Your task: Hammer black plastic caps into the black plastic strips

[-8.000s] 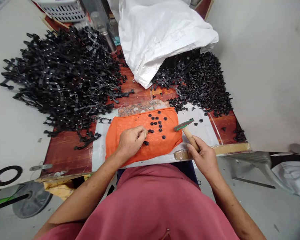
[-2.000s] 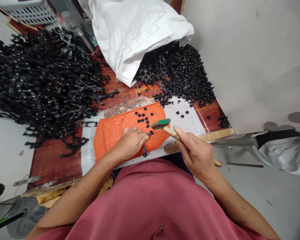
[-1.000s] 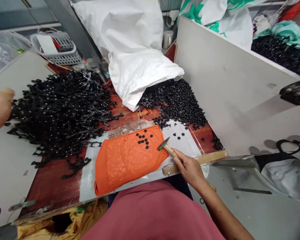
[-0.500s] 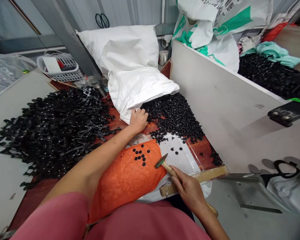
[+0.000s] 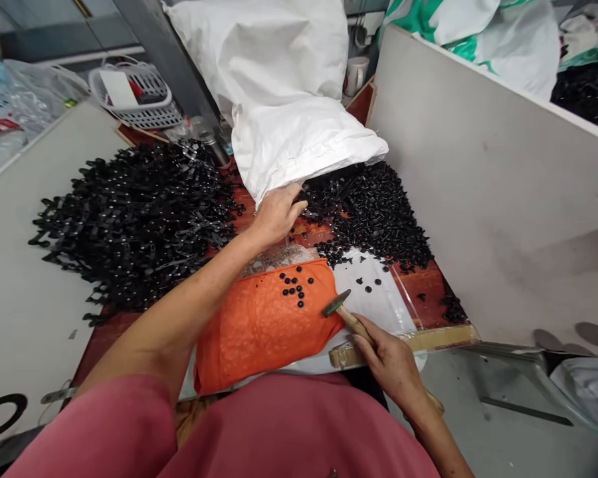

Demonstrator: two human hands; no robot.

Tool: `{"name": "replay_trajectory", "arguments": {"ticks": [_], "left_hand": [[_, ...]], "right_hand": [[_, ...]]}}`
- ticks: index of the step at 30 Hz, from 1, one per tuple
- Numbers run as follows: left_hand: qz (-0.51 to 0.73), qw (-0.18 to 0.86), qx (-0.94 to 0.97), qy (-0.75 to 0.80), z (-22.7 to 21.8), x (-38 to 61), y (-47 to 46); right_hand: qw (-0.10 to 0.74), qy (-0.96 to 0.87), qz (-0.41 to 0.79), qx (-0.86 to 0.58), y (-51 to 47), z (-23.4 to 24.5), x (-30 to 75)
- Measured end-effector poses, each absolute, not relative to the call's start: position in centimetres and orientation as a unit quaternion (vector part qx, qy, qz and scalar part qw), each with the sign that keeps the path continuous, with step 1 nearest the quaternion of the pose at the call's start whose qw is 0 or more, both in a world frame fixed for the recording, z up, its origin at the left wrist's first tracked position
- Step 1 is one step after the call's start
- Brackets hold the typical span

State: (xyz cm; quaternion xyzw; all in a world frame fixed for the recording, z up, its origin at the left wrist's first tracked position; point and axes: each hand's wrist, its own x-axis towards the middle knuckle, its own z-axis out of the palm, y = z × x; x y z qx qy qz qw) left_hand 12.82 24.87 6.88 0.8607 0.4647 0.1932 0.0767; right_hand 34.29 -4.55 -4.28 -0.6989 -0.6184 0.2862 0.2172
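Note:
My left hand [image 5: 276,214] reaches far forward to the mouth of a white woven sack [image 5: 299,139], its fingers curled at the edge of a heap of small black stud-like parts [image 5: 373,216]; what it grips is hidden. My right hand [image 5: 391,362] is closed on the wooden handle of a small green-headed hammer [image 5: 337,303], whose head rests at the right edge of an orange cloth [image 5: 264,325]. Several small black round pieces [image 5: 293,289] lie on that cloth.
A big pile of black strap-like parts [image 5: 134,212] covers the left of the red wooden table [image 5: 124,328]. A white basket [image 5: 134,96] stands at the back left. A grey board [image 5: 493,192] walls the right side. A wooden strip [image 5: 428,340] lies along the front edge.
My left hand left the orange cloth, swung out to the left, then reached forward to the stud heap by the sack. The hammer came down to rest at the cloth's edge.

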Motion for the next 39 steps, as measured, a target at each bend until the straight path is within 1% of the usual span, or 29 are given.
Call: {"name": "replay_trajectory", "arguments": {"ticks": [3,6,9,13,16,18,21,24,26,29,32,35,37,39], "left_hand": [[0.188,0.135,0.837,0.496,7.0,9.1,20.2],[0.185,0.209,0.796,0.537,5.3,5.4,15.6],[0.175,0.294,0.769,0.540,3.2,3.1,12.2],[0.227,0.427,0.692,0.535,1.5,2.5,9.5],[0.271,0.483,0.642,0.530,1.1,3.3,8.4],[0.281,0.496,0.635,0.521,1.0,4.2,8.0],[0.269,0.488,0.654,0.511,1.1,5.7,7.5],[0.256,0.465,0.683,0.502,1.5,6.4,7.2],[0.239,0.463,0.702,0.485,2.1,6.3,7.0],[0.179,0.475,0.738,0.445,3.0,5.5,6.3],[0.151,0.490,0.737,0.440,3.0,4.8,5.4],[0.185,0.486,0.700,0.490,2.0,4.2,5.3],[0.212,0.449,0.683,0.535,1.2,3.7,5.9],[0.222,0.418,0.682,0.557,0.6,3.1,7.0]], "right_hand": [[0.218,-0.614,0.285,-0.703,-4.6,-4.3,34.3],[0.196,-0.613,0.279,-0.712,-4.5,-4.3,34.3],[0.192,-0.612,0.293,-0.709,-4.4,-4.3,34.4],[0.249,-0.586,0.319,-0.702,-4.0,-3.7,34.3],[0.301,-0.575,0.336,-0.682,-3.0,-2.2,33.0],[0.322,-0.581,0.369,-0.650,-1.8,-0.8,31.2],[0.365,-0.587,0.425,-0.584,0.6,0.9,27.9],[0.384,-0.590,0.481,-0.522,3.0,1.2,25.2],[0.403,-0.564,0.492,-0.527,4.0,0.7,24.3],[0.429,-0.506,0.515,-0.543,4.5,-0.2,23.9],[0.434,-0.482,0.531,-0.545,4.0,-0.4,24.1],[0.405,-0.528,0.501,-0.553,2.9,0.0,25.0],[0.370,-0.578,0.431,-0.585,1.9,0.2,26.4],[0.327,-0.611,0.337,-0.637,0.7,0.0,28.2]]}}
